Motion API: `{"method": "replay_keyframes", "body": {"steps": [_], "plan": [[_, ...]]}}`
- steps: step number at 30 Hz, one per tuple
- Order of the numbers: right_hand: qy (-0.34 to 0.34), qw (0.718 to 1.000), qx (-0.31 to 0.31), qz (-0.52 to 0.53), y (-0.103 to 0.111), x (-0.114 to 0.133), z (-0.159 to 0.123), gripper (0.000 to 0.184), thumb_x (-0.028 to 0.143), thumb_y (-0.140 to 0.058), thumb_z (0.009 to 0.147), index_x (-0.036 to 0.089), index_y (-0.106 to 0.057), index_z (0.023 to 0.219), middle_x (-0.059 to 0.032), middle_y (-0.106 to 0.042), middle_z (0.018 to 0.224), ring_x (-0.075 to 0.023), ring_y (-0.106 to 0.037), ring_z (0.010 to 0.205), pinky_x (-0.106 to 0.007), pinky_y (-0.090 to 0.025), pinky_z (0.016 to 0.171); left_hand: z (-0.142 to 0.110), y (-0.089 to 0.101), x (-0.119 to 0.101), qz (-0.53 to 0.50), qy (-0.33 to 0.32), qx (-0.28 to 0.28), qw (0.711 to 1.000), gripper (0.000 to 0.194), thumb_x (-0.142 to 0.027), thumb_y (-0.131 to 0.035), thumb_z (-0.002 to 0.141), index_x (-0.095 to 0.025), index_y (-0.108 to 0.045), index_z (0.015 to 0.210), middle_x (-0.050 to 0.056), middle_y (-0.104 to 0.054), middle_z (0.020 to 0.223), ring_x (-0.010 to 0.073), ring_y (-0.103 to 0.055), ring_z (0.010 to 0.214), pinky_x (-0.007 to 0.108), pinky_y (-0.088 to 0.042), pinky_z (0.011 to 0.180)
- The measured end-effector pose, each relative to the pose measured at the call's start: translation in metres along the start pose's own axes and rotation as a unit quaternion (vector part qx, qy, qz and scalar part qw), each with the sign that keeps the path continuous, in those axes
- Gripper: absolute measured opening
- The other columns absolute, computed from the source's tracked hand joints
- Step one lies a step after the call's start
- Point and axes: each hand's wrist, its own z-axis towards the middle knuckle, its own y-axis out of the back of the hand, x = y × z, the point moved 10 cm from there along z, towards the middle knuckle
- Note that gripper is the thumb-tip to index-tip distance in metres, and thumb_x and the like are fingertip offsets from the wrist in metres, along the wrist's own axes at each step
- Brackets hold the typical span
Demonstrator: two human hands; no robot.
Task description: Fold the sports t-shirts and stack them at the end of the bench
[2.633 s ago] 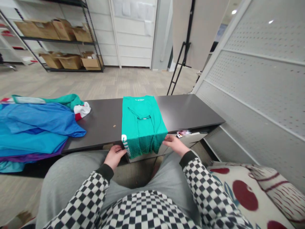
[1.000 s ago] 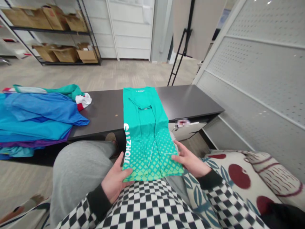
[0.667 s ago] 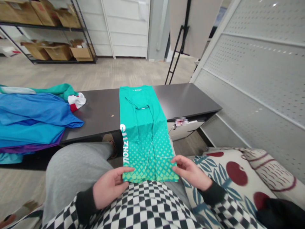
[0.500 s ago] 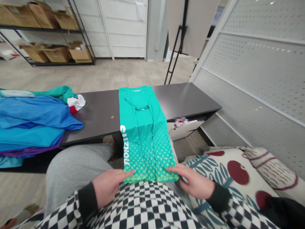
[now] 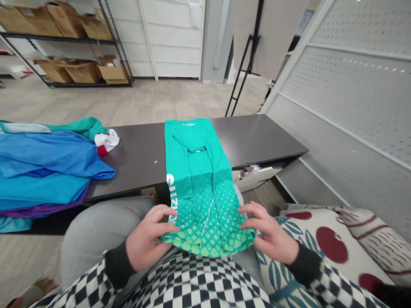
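Note:
A teal-green shirt [image 5: 195,171], folded into a long strip, runs from the dark table [image 5: 257,141] down onto my lap. Its lower end has a light diamond pattern and white lettering along the left edge. My left hand [image 5: 146,239] pinches the strip's bottom left corner, fingers curled over the cloth. On the other side my right hand [image 5: 269,235] grips the bottom right corner the same way. The hem is lifted and bunched a little between the two hands. My sleeves are black-and-white checked.
A pile of blue, teal and purple garments [image 5: 45,167] lies on the table's left, with a white-and-red one [image 5: 105,141] beside it. A patterned cushion [image 5: 324,239] sits at my right. A perforated grey panel [image 5: 346,107] rises on the right; shelves with cardboard boxes [image 5: 70,64] stand behind.
The strip's lower end, first hanging off the table edge, has been pulled out over my lap. Just now both hands closed on its bottom corners and lifted the hem slightly.

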Motion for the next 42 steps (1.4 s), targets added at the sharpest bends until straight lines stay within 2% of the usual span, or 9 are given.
{"method": "replay_keyframes", "body": {"steps": [4, 9, 11, 14, 21, 27, 32, 38, 42], "plan": [[-0.051, 0.966, 0.017, 0.254, 0.015, -0.012, 0.041, 0.014, 0.027, -0.065, 0.108, 0.028, -0.079, 0.112, -0.0099, -0.085, 0.129, -0.0321, -0.074, 0.136, -0.068, -0.021, 0.139, 0.031, 0.011, 0.019, -0.277, 0.077, -0.003, 0.958, 0.021, -0.028, -0.067, 0.107, -0.023, -0.083, 0.120, 0.016, -0.083, 0.129, 0.0341, -0.077, 0.126, 0.052, -0.059, 0.112], [-0.184, 0.817, -0.056, 0.543, 0.019, -0.059, 0.098, 0.031, 0.055, -0.083, 0.098, 0.025, -0.076, 0.100, -0.0089, -0.087, 0.098, -0.0286, -0.084, 0.092, -0.050, -0.066, 0.099, 0.077, 0.012, 0.068, -0.542, 0.227, -0.081, 0.805, 0.024, -0.040, -0.084, 0.097, -0.020, -0.084, 0.108, 0.014, -0.087, 0.110, 0.0362, -0.083, 0.109, 0.050, -0.066, 0.101], [-0.219, 0.773, -0.078, 0.590, 0.018, -0.080, 0.122, 0.034, 0.054, -0.091, 0.089, 0.025, -0.078, 0.101, -0.0060, -0.085, 0.091, -0.0269, -0.082, 0.084, -0.042, -0.068, 0.083, 0.096, 0.011, 0.088, -0.594, 0.273, -0.116, 0.748, 0.024, -0.035, -0.087, 0.094, -0.020, -0.084, 0.112, 0.012, -0.087, 0.110, 0.0376, -0.083, 0.114, 0.056, -0.064, 0.110], [-0.243, 0.747, -0.065, 0.616, 0.018, -0.102, 0.162, 0.034, 0.051, -0.093, 0.087, 0.024, -0.080, 0.103, -0.0068, -0.085, 0.094, -0.0288, -0.083, 0.090, -0.045, -0.067, 0.091, 0.128, 0.016, 0.111, -0.622, 0.305, -0.136, 0.708, 0.030, -0.031, -0.085, 0.093, -0.017, -0.084, 0.119, 0.015, -0.087, 0.114, 0.0408, -0.081, 0.122, 0.061, -0.059, 0.117], [-0.249, 0.742, -0.060, 0.620, 0.048, -0.157, 0.285, 0.023, 0.036, -0.080, 0.097, 0.025, -0.081, 0.116, -0.0049, -0.087, 0.113, -0.0258, -0.083, 0.101, -0.041, -0.066, 0.096, 0.214, 0.073, 0.171, -0.628, 0.315, -0.182, 0.688, 0.038, -0.024, -0.072, 0.101, -0.013, -0.077, 0.137, 0.016, -0.086, 0.119, 0.0378, -0.082, 0.120, 0.058, -0.062, 0.115], [-0.317, 0.737, -0.080, 0.592, 0.037, -0.252, 0.394, 0.019, 0.019, -0.059, 0.103, 0.019, -0.076, 0.112, -0.0071, -0.085, 0.095, -0.0232, -0.082, 0.090, -0.036, -0.067, 0.087, 0.282, 0.096, 0.271, -0.586, 0.390, -0.201, 0.681, 0.043, -0.015, -0.057, 0.101, -0.006, -0.073, 0.140, 0.020, -0.086, 0.109, 0.0318, -0.086, 0.094, 0.049, -0.071, 0.094], [-0.368, 0.762, -0.056, 0.530, 0.007, -0.310, 0.409, 0.005, 0.013, -0.073, 0.098, 0.017, -0.073, 0.101, -0.0073, -0.082, 0.084, -0.0179, -0.076, 0.072, -0.027, -0.065, 0.067, 0.290, 0.088, 0.322, -0.579, 0.409, -0.153, 0.689, 0.038, -0.011, -0.062, 0.096, -0.008, -0.074, 0.132, 0.020, -0.085, 0.106, 0.0315, -0.086, 0.091, 0.045, -0.072, 0.086], [-0.350, 0.800, -0.107, 0.476, 0.013, -0.320, 0.411, 0.016, 0.018, -0.088, 0.088, 0.019, -0.073, 0.094, -0.0051, -0.079, 0.079, -0.0176, -0.075, 0.070, -0.027, -0.066, 0.067, 0.298, 0.103, 0.324, -0.549, 0.349, -0.179, 0.738, 0.034, 0.000, -0.067, 0.088, -0.008, -0.076, 0.119, 0.020, -0.084, 0.106, 0.0310, -0.085, 0.091, 0.046, -0.072, 0.087], [-0.313, 0.820, -0.159, 0.453, 0.027, -0.321, 0.427, 0.020, 0.025, -0.089, 0.088, 0.019, -0.075, 0.101, -0.0071, -0.081, 0.085, -0.0234, -0.080, 0.081, -0.037, -0.070, 0.081, 0.316, 0.113, 0.324, -0.565, 0.318, -0.219, 0.729, 0.035, 0.005, -0.066, 0.087, -0.011, -0.076, 0.118, 0.017, -0.084, 0.105, 0.0297, -0.085, 0.095, 0.049, -0.072, 0.094]]}}
